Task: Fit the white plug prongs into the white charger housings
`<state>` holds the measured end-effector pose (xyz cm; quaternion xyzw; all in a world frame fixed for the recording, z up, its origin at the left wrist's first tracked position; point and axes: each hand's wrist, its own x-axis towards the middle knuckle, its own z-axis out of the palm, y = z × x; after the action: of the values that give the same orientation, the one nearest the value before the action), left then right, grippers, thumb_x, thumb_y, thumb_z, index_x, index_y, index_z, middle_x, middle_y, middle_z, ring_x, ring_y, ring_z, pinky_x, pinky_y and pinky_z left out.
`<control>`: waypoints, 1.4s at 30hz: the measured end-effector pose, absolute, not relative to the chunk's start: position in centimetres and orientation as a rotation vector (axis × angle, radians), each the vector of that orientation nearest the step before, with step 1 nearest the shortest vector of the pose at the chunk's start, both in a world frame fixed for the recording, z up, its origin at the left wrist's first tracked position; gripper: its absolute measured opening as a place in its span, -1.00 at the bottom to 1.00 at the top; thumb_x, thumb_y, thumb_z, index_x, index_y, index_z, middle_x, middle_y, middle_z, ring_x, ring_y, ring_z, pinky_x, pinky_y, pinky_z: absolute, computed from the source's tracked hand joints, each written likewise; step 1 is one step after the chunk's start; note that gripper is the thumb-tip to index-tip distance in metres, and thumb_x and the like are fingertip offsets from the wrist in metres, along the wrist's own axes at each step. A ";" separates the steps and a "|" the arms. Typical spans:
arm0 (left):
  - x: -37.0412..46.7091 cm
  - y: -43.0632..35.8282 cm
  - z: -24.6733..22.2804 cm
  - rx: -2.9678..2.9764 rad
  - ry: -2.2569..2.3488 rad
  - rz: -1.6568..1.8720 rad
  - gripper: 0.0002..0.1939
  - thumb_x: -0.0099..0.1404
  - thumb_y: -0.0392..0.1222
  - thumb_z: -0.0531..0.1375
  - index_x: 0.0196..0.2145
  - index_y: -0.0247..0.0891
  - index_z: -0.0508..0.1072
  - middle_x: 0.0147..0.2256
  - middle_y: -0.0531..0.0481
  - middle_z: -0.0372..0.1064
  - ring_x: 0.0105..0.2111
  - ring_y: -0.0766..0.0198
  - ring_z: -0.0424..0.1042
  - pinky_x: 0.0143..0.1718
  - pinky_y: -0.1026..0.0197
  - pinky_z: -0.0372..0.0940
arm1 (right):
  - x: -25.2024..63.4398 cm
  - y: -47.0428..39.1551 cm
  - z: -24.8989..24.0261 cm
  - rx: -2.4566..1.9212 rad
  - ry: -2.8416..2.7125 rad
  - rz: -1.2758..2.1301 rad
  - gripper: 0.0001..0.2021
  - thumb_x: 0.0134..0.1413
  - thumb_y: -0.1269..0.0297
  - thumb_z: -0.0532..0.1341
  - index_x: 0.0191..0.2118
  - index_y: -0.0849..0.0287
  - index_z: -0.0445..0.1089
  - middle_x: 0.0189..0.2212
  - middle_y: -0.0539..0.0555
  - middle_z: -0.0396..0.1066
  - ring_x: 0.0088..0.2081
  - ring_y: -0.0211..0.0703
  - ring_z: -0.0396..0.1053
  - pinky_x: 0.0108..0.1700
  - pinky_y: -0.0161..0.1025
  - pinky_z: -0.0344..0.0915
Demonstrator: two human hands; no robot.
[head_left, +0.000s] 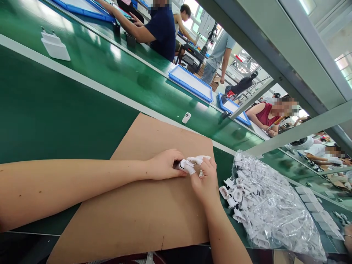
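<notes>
In the middle, both the left hand (166, 164) and right hand (205, 180) pinch a white piece (181, 165); hold it steady.

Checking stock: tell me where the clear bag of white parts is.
In the head view, the clear bag lies at lower right, between the cardboard sheet and a row of white pieces.

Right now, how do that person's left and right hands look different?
The right hand has white fingertip covers, while the visible fingers of the left hand are bare. The left hand's forearm reaches in from the picture's left edge; the right hand's comes up from the bottom. Both hands meet at a small white piece, above the brown cardboard.
</notes>
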<state>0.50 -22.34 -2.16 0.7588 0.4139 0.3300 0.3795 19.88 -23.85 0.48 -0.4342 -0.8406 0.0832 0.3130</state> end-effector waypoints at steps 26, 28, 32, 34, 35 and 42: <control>1.0 -16.4 -0.3 1.957 1.493 0.856 -0.72 0.16 -0.08 0.27 -0.17 -0.19 0.52 -0.21 0.00 0.54 -0.23 0.12 0.49 -0.24 0.20 0.31 | 24.0 -22.4 -0.4 -1.425 -2.116 0.269 -0.39 -0.21 0.27 0.43 0.08 0.02 0.41 0.02 0.14 0.43 -0.01 0.20 0.32 0.00 0.08 0.24; 0.9 -12.8 0.3 1.961 1.658 0.874 -0.72 0.20 -0.10 0.25 -0.14 -0.22 0.51 -0.15 -0.10 0.53 -0.14 0.03 0.49 -0.19 0.15 0.31 | 25.3 -21.8 -0.9 -1.513 -2.166 0.295 -0.56 -0.22 0.37 0.40 -0.10 0.05 0.48 -0.13 0.13 0.47 -0.12 0.16 0.35 -0.08 0.05 0.27; 0.7 -6.7 0.5 1.925 1.878 0.849 -0.69 0.29 -0.11 0.19 -0.05 -0.25 0.46 -0.05 -0.23 0.51 -0.04 -0.06 0.47 -0.13 0.09 0.32 | 25.9 -21.1 -1.8 -1.472 -2.143 0.510 -0.90 -0.05 0.33 0.31 -0.32 0.07 0.49 -0.28 0.10 0.43 -0.26 0.03 0.40 -0.23 -0.07 0.33; 0.7 -5.2 0.2 1.900 1.952 0.794 -0.65 0.27 -0.11 0.20 -0.01 -0.26 0.45 -0.06 -0.25 0.52 -0.03 -0.09 0.48 -0.10 0.07 0.33 | 25.5 -20.9 -1.7 -1.477 -2.050 0.565 -0.90 0.03 0.20 0.29 -0.34 0.08 0.48 -0.28 0.11 0.43 -0.30 0.01 0.43 -0.27 -0.08 0.35; 0.6 -4.8 0.0 1.898 1.980 0.768 -0.61 0.24 -0.10 0.23 0.01 -0.26 0.45 -0.05 -0.26 0.52 -0.01 -0.11 0.47 -0.06 0.05 0.32 | 25.3 -20.9 -1.7 -1.491 -1.980 0.590 -0.85 0.06 0.15 0.28 -0.31 0.09 0.48 -0.26 0.12 0.44 -0.31 0.00 0.45 -0.28 -0.08 0.37; -3.6 -5.1 0.1 1.810 2.318 0.827 -0.05 0.16 -0.04 0.28 0.38 -0.38 -0.01 0.46 -0.34 -0.31 0.44 -0.22 -0.39 0.41 -0.10 -0.30 | 24.3 -20.8 -1.4 -1.471 -1.747 0.765 -0.70 -0.07 0.09 0.38 -0.24 0.10 0.41 -0.25 0.12 0.43 -0.39 -0.04 0.46 -0.34 -0.08 0.41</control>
<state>-3.56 -5.06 0.06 0.5919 0.7581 0.2703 0.0431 24.27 -20.79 -1.44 -0.5702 -0.6773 0.2964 0.3583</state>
